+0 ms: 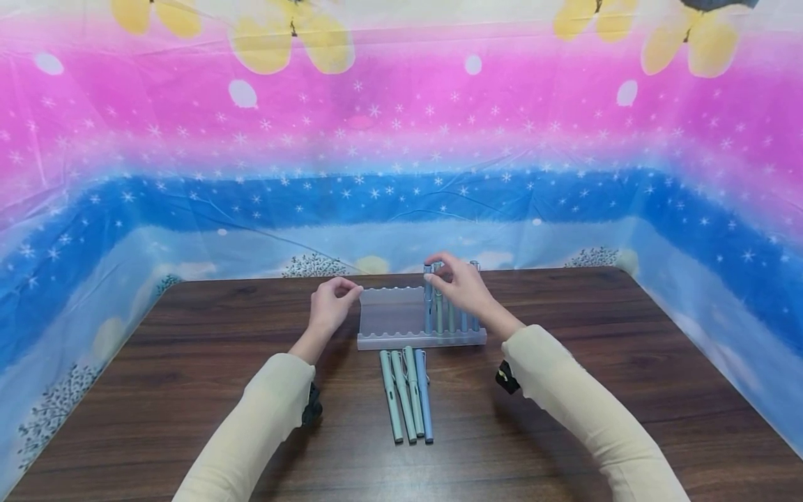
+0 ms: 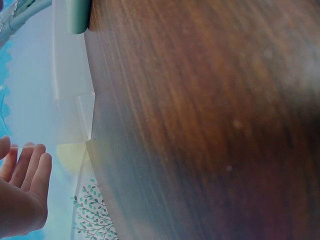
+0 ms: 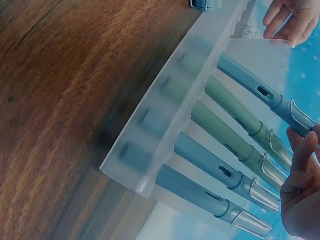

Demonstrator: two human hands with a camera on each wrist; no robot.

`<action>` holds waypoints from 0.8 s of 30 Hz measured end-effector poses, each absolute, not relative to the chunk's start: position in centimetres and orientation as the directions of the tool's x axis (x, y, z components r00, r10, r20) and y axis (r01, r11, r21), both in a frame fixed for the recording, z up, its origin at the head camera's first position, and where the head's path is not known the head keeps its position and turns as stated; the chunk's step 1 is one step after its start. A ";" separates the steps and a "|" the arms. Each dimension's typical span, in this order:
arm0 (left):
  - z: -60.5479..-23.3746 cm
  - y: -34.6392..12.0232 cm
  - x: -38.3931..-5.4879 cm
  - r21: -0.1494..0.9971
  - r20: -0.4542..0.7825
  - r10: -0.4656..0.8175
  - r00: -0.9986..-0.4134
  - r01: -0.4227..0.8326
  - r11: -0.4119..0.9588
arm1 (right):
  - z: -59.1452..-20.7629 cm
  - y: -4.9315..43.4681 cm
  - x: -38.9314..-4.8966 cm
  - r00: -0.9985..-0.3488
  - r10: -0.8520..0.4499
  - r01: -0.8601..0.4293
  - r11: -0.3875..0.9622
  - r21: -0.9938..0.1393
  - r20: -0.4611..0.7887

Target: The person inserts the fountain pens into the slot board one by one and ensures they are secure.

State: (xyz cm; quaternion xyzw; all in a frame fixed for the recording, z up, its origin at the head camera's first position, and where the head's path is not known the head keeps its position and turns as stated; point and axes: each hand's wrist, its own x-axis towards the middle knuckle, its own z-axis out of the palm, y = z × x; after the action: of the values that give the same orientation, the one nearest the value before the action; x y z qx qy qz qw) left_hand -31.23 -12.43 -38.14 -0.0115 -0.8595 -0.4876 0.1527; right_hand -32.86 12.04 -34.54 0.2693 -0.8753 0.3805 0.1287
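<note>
A translucent pen rack (image 1: 392, 312) with scalloped edges stands on the table. My left hand (image 1: 329, 305) pinches its upper left corner between thumb and fingertips. At the cap end, my right hand (image 1: 465, 287) holds a blue pen (image 3: 250, 82) with a metal clip; its lower end sits in a slot of the rack. To the right of that pen, two green pens (image 3: 225, 129) and two blue pens (image 3: 192, 190) stand in neighbouring slots, partly covered by my right hand in the head view. The left wrist view shows the left hand (image 2: 25, 192) beside the rack's end.
In front of the rack, three green pens (image 1: 390, 397) and one blue pen (image 1: 424, 401) lie side by side on the brown wooden table (image 1: 188, 390). A patterned pink and blue cloth (image 1: 401, 195) hangs around the table's back and sides.
</note>
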 end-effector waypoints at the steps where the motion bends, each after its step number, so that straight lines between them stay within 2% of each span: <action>1: -38.2 -12.4 -31.3 0.836 0.272 -0.131 -0.953 0.166 0.523 | -34.6 12.0 -32.9 -0.816 -0.376 -0.577 0.576 -0.579 0.439; 6: -38.2 -12.4 -31.3 0.835 0.277 -0.132 -0.952 0.170 0.524 | -35.0 12.2 -33.1 -0.759 -0.401 -0.630 0.651 -0.422 0.513; 9: -38.2 -12.4 -31.2 0.835 0.281 -0.132 -0.950 0.175 0.522 | -35.1 12.3 -33.0 -0.745 -0.403 -0.633 0.680 -0.371 0.532; 24: -38.2 -12.5 -31.2 0.836 0.270 -0.129 -0.954 0.166 0.524 | -35.7 12.3 -33.1 -0.820 -0.410 -0.559 0.724 -0.405 0.398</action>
State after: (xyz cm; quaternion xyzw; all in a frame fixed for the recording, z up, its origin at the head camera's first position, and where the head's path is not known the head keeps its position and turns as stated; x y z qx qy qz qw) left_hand -31.21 -12.47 -38.16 -0.0109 -0.8596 -0.4880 0.1510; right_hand -33.07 12.27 -35.71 0.2640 -0.9175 0.2613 0.1419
